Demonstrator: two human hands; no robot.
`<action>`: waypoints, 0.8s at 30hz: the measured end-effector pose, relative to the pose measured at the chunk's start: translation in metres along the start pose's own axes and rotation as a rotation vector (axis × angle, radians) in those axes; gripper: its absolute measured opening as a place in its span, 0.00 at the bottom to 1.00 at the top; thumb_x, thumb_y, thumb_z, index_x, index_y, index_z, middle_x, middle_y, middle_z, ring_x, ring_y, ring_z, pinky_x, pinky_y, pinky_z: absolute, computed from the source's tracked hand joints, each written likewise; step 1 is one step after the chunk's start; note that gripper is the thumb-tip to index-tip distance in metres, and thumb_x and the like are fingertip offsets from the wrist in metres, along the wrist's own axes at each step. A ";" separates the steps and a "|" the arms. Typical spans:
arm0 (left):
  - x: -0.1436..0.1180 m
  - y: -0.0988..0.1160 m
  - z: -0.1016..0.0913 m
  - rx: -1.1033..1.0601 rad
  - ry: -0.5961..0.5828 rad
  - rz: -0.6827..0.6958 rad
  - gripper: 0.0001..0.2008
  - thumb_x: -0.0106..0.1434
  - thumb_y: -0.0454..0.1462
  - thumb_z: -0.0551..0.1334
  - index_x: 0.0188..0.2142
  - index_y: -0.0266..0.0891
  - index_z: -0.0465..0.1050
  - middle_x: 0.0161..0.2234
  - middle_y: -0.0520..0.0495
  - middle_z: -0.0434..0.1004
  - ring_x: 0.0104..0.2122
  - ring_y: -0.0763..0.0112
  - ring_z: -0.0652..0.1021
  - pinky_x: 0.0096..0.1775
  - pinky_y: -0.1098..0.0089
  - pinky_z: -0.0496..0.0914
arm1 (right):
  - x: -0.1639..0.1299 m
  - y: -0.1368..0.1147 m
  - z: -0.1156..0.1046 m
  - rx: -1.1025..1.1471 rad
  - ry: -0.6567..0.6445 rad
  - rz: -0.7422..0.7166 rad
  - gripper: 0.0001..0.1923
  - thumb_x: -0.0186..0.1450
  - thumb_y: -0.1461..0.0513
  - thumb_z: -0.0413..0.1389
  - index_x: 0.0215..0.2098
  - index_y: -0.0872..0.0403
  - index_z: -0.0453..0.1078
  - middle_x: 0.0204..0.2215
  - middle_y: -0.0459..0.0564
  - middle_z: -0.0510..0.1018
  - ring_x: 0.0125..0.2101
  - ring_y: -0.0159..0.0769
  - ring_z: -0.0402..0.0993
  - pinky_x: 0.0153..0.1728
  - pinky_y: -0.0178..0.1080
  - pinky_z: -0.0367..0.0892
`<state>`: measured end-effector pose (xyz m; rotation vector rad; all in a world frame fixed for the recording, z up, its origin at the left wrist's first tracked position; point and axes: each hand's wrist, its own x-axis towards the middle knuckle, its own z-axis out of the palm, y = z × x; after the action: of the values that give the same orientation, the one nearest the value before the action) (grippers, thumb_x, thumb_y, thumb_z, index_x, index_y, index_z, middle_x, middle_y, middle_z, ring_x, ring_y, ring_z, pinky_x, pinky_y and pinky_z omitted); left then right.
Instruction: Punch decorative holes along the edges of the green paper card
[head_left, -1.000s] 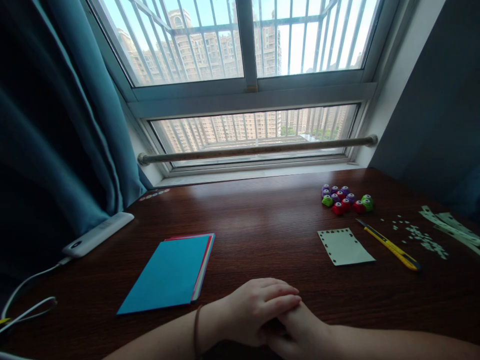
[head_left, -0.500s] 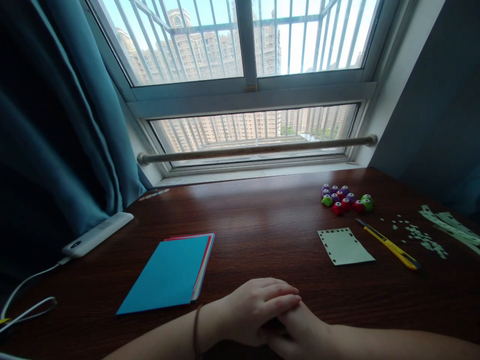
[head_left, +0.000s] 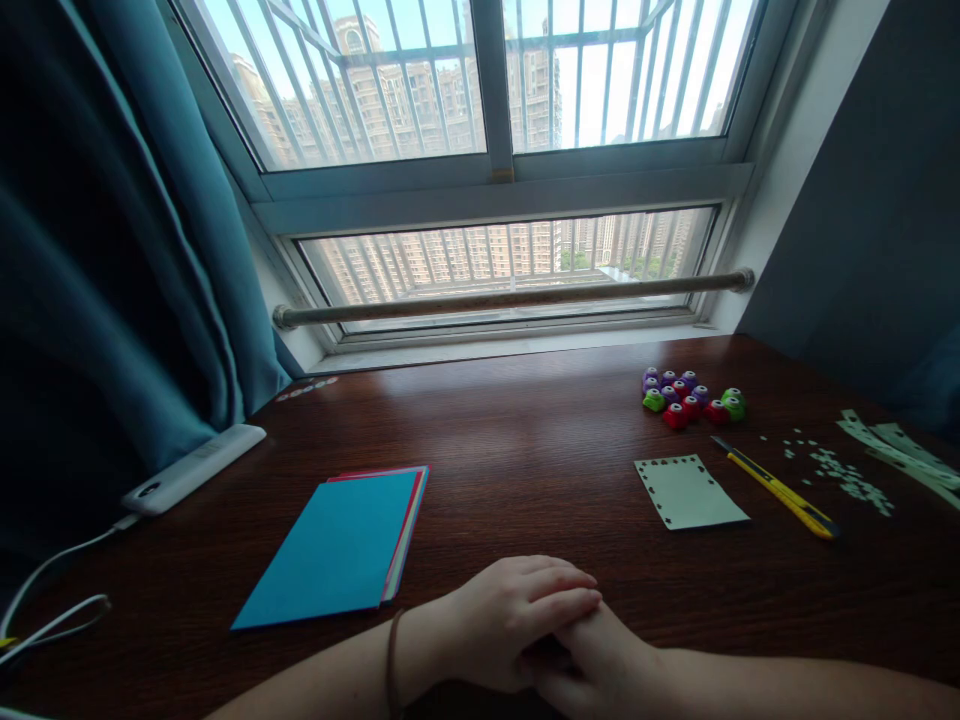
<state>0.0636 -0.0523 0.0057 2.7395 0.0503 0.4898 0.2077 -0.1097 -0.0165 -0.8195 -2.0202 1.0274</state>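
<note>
At the near edge of the table, my left hand (head_left: 510, 615) lies across the back of my right hand (head_left: 609, 652), its fingers closed together and curled over it. A thin brown band circles my left wrist. The fingers of my right hand are mostly hidden beneath the left. Left of the hands is a stack of coloured paper (head_left: 337, 545) with a blue sheet on top. On the right lies a pale green square of paper (head_left: 694, 495) with small shapes punched along two edges. Beside it rests a yellow utility knife (head_left: 780, 490), its tip pointing toward the window.
Red, purple and green craft punches (head_left: 686, 398) cluster at the back right. Tiny paper cut-outs (head_left: 851, 475) and pale punched strips (head_left: 896, 445) lie farther right. A white power strip (head_left: 196, 470) with a cable sits by the curtain (head_left: 225, 330). A rail (head_left: 517, 298) crosses the window.
</note>
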 end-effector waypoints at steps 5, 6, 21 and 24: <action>0.000 0.000 0.000 -0.006 0.009 0.004 0.30 0.54 0.34 0.57 0.56 0.34 0.50 0.49 0.38 0.66 0.47 0.61 0.70 0.49 0.63 0.66 | 0.001 -0.002 -0.002 0.003 -0.002 -0.006 0.21 0.51 0.67 0.50 0.44 0.59 0.69 0.41 0.56 0.75 0.40 0.40 0.71 0.43 0.38 0.67; 0.000 0.000 -0.001 -0.008 0.011 0.005 0.30 0.54 0.34 0.56 0.56 0.34 0.50 0.49 0.38 0.66 0.47 0.62 0.70 0.49 0.64 0.66 | 0.001 -0.003 -0.002 0.005 0.002 -0.010 0.21 0.52 0.67 0.50 0.44 0.60 0.69 0.41 0.56 0.75 0.41 0.40 0.71 0.43 0.37 0.67; 0.000 0.000 0.000 -0.002 0.012 0.001 0.30 0.54 0.34 0.57 0.56 0.35 0.50 0.49 0.38 0.66 0.47 0.61 0.70 0.49 0.64 0.66 | 0.001 -0.001 -0.001 0.018 0.019 -0.015 0.21 0.51 0.67 0.50 0.44 0.61 0.68 0.40 0.57 0.75 0.41 0.40 0.71 0.43 0.37 0.67; 0.000 0.000 0.000 -0.004 0.007 -0.006 0.30 0.55 0.34 0.56 0.56 0.35 0.49 0.49 0.38 0.66 0.47 0.61 0.70 0.48 0.63 0.67 | 0.000 0.002 0.000 0.008 0.016 0.000 0.21 0.51 0.67 0.50 0.44 0.59 0.68 0.41 0.55 0.74 0.41 0.39 0.71 0.44 0.37 0.67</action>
<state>0.0639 -0.0526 0.0059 2.7327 0.0587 0.4973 0.2079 -0.1085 -0.0180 -0.8210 -2.0021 1.0250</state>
